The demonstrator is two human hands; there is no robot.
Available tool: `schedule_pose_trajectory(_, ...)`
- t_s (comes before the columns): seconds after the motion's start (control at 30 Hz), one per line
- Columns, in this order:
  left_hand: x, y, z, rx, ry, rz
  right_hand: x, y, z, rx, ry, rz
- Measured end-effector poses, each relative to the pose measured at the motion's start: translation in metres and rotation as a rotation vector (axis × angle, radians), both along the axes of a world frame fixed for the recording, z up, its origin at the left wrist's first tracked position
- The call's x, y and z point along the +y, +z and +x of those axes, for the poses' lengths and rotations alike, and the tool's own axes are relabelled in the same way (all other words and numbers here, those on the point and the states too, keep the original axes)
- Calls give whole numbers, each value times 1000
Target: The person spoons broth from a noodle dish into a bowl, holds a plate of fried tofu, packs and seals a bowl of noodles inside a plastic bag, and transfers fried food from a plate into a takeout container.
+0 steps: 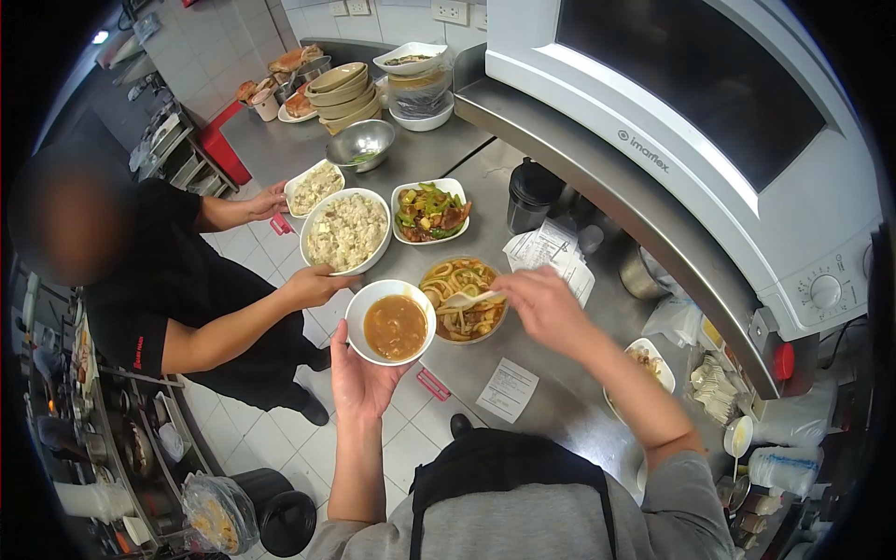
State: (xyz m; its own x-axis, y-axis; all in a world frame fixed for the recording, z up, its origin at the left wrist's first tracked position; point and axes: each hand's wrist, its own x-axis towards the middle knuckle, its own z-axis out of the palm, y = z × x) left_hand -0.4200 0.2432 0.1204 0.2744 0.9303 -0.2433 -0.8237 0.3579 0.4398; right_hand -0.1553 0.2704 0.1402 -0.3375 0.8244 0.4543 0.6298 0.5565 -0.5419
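Currently, in the head view, 1 bowl [393,287] of brown liquid is gripped by the left hand [366,378], left of the food-filled container [467,342] on the bench [560,373]; a spoon [476,298], aligned left to right, is pinched at that food by the nearer right hand [539,303].

A grey cloth shirt [523,523] with short sleeves [686,509], a black cloth apron [504,459] with narrow black straps [417,525] at left and right, and bare hands [368,383].

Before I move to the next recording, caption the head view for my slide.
Left hand holding a white bowl of brown liquid, right hand holding a utensil over a round food container.
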Motion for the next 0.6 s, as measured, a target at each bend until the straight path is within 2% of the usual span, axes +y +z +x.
schedule_pose_trajectory(0.17,1,-1,0,5,-4,-14,-37,-72,-25,664,-236,-526)
schedule_pose_trajectory(0.3,1,-1,-2,8,-2,-34,-49,-92,-31,730,-331,-564)
schedule_pose_trajectory(0.5,0,-4,-3,-17,14,-23,-53,-103,-30,477,-281,-208)
schedule_pose_trajectory(0.6,-2,-6,-4,-37,43,-23,-58,-107,-34,514,-302,-338)
